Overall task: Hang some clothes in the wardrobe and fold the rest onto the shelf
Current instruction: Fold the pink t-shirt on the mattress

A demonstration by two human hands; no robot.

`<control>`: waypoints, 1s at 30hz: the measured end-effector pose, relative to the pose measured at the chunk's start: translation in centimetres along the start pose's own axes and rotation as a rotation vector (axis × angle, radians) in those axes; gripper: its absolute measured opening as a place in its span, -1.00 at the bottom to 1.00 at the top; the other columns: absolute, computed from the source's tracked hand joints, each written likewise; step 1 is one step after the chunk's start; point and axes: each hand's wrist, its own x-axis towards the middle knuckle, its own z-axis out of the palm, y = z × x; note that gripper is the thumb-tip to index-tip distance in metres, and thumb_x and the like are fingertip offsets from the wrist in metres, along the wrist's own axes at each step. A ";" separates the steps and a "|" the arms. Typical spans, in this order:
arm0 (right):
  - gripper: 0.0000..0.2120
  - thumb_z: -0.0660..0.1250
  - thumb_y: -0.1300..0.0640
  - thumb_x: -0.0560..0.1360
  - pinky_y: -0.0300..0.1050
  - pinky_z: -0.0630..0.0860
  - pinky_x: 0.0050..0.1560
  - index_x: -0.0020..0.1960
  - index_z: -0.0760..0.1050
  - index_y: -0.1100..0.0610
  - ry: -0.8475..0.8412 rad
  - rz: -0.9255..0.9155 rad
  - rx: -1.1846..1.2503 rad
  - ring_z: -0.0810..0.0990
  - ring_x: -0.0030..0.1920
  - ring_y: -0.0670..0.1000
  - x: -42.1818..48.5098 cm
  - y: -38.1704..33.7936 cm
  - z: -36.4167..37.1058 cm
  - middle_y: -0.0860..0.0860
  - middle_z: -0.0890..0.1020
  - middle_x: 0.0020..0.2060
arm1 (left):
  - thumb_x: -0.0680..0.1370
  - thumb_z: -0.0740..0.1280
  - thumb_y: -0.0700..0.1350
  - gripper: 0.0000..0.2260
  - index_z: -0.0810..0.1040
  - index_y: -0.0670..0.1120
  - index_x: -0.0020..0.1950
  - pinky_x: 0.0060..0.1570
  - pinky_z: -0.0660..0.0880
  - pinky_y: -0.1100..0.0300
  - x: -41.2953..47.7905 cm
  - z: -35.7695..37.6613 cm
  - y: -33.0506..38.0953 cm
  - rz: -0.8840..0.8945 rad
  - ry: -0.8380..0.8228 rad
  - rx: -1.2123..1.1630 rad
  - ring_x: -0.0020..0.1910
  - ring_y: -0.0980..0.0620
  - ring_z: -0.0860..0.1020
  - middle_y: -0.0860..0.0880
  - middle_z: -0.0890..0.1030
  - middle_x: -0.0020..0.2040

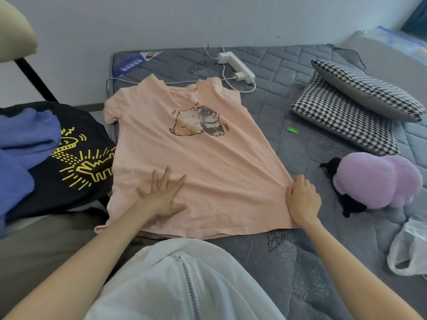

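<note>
Tee [191,155] flat on bed [288,107], long axis running away from body, collar far. Left hand [161,195] splayed flat mid-hem; right hand [302,199] pinching right hem corner, likely folds inward.

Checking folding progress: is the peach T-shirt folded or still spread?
Spread flat, print up: the peach T-shirt shows both sleeves and full hem.

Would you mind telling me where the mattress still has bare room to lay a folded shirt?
Bare quilt lies between the pink T-shirt and the houndstooth pillows, apart from a small green object, and near the front between the shirt's hem and the white plastic bag. The left, with the black shirt and blue garment, is crowded.
</note>
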 end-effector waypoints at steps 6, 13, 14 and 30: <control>-0.73 0.25 0.27 0.48 0.01 0.28 0.04 0.17 0.44 0.13 -0.023 -0.402 0.132 0.40 0.07 0.15 -1.0 -7.2 -0.9 0.08 0.49 0.09 | 0.41 0.38 0.22 -0.31 0.18 0.01 0.41 0.25 0.30 -0.06 -1.6 -1.1 0.4 0.141 0.377 0.104 0.39 -0.18 0.11 -0.13 0.11 0.35; -0.84 0.26 0.16 0.54 0.02 0.42 -0.02 0.09 0.52 0.17 -0.404 -0.912 0.439 0.51 -0.01 0.12 -4.2 -17.0 -0.4 0.08 0.56 -0.03 | 0.48 0.33 0.17 -0.69 0.36 -0.01 0.01 -0.02 0.35 0.04 -3.5 -1.7 -4.0 -0.179 0.350 -0.097 0.14 -0.11 0.37 -0.07 0.39 0.16; -0.84 0.27 0.13 0.54 0.00 0.44 -0.03 0.07 0.53 0.14 -0.431 -0.960 0.447 0.52 -0.05 0.10 -4.7 -17.9 -0.2 0.06 0.56 -0.05 | 0.50 0.32 0.15 -0.68 0.36 -0.04 0.06 -0.01 0.38 0.03 -3.9 -1.7 -5.2 -0.282 0.362 -0.176 0.14 -0.14 0.39 -0.10 0.38 0.19; -0.70 0.40 -0.05 0.44 -0.11 0.37 -0.07 0.11 0.53 0.06 -0.710 -1.558 0.163 0.52 0.03 0.05 -12.6 -29.5 0.3 0.00 0.59 0.04 | 0.54 0.34 -0.09 -0.79 0.59 -0.22 0.05 -0.13 0.59 0.16 -8.1 1.5 -11.2 -0.547 0.058 -0.744 -0.06 -0.05 0.61 -0.14 0.61 -0.02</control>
